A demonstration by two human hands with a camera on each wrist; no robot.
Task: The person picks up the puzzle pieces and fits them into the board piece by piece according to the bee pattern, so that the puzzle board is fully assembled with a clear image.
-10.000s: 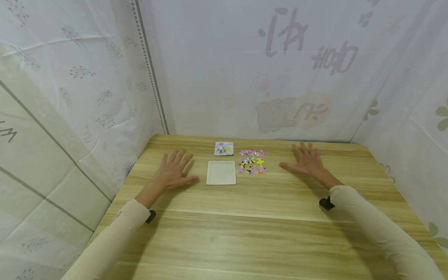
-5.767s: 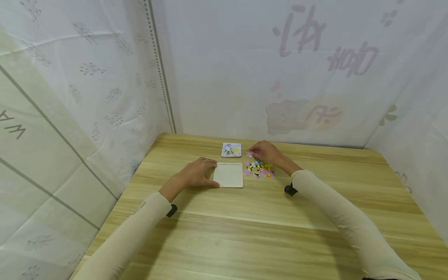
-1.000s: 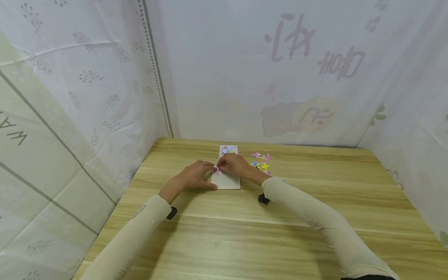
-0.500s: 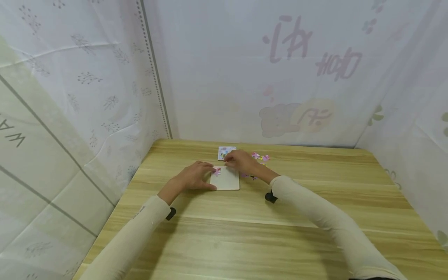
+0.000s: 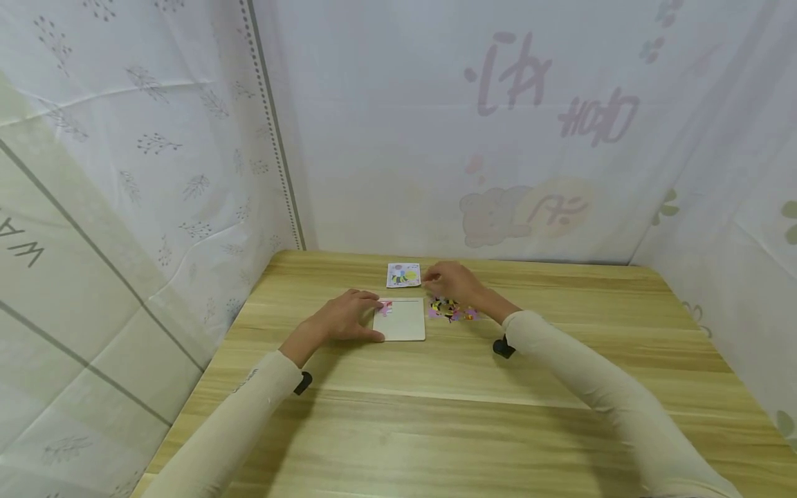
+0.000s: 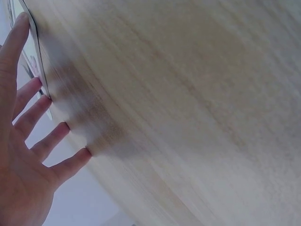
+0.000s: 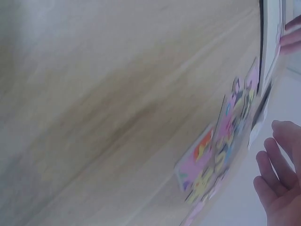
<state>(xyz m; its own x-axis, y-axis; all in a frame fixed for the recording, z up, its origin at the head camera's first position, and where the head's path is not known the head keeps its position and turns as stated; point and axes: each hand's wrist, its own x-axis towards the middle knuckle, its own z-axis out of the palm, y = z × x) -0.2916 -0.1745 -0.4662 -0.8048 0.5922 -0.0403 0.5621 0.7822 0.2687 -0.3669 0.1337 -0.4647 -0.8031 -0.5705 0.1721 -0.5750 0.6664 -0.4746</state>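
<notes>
A square pale puzzle tray point(image 5: 400, 325) lies mid-table in the head view, with a pink puzzle piece point(image 5: 385, 310) in its back left corner. My left hand point(image 5: 344, 318) rests at the tray's left side, thumb at the near corner and fingers at the far one; the left wrist view shows these fingers point(image 6: 51, 141) spread and straight. Right of the tray lie several loose puzzle pieces point(image 5: 445, 308), pink, yellow and black. Over their back part hovers my right hand point(image 5: 459, 285), fingers loosely bent. No piece shows in its fingers point(image 7: 277, 172) in the right wrist view.
Behind the tray lies a small picture card point(image 5: 403, 276) with a bee on it. The wooden table point(image 5: 386, 429) reaches back to a printed cloth curtain point(image 5: 373, 138), and more cloth hangs at both sides.
Over the last second my right hand has left the pink piece in the tray corner and moved right, over the loose pieces, uncovering the card. My left hand has stayed at the tray.
</notes>
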